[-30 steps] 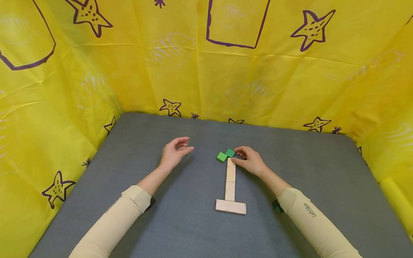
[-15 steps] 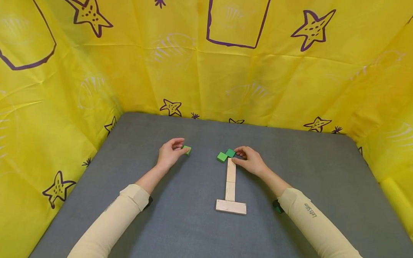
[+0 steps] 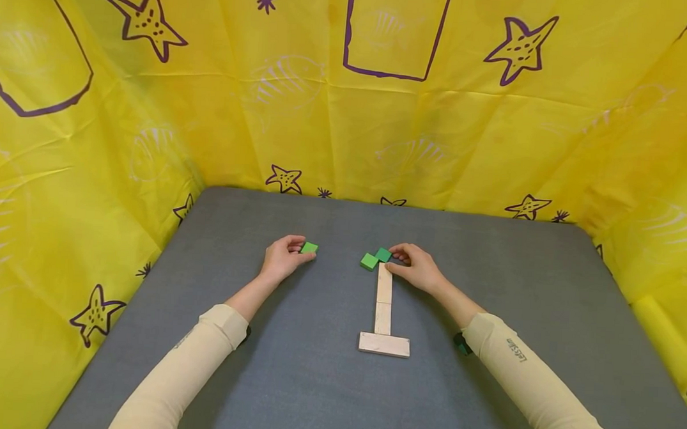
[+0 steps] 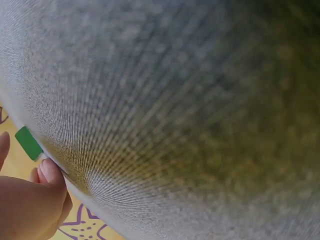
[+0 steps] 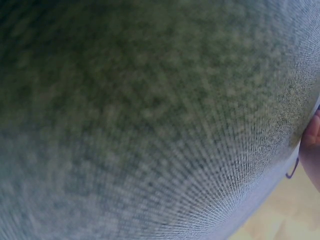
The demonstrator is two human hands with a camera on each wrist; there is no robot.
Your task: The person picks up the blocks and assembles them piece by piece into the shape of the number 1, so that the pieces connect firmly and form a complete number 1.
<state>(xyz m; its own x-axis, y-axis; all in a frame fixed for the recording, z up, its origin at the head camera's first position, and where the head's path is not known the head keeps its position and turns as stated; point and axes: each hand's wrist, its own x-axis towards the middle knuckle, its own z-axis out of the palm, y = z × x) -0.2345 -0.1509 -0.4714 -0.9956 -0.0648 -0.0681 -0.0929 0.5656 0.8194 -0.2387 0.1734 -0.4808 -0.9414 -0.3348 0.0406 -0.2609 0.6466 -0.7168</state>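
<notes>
In the head view my left hand point(image 3: 284, 259) holds a light green square block point(image 3: 309, 247) between thumb and fingers, low over the table at the left. The same block point(image 4: 28, 143) shows at the fingertips in the left wrist view. My right hand point(image 3: 416, 266) stays at the far end of a row of pale wooden planks point(image 3: 383, 296). Its fingertips are at the right edge of a dark green block point(image 3: 383, 254), and the thumb is at the plank's end. Another light green block point(image 3: 369, 262) lies corner to corner with the dark one.
A pale plank point(image 3: 384, 344) lies crosswise at the near end of the row, forming an upside-down T. The grey table point(image 3: 313, 379) is bordered by a yellow cloth point(image 3: 347, 131) with starfish drawings at the back and both sides.
A light green block, not seen a second ago, now shows in my left hand, which has drawn slightly left. The block has turned flatter. My right hand and the planks stay put.
</notes>
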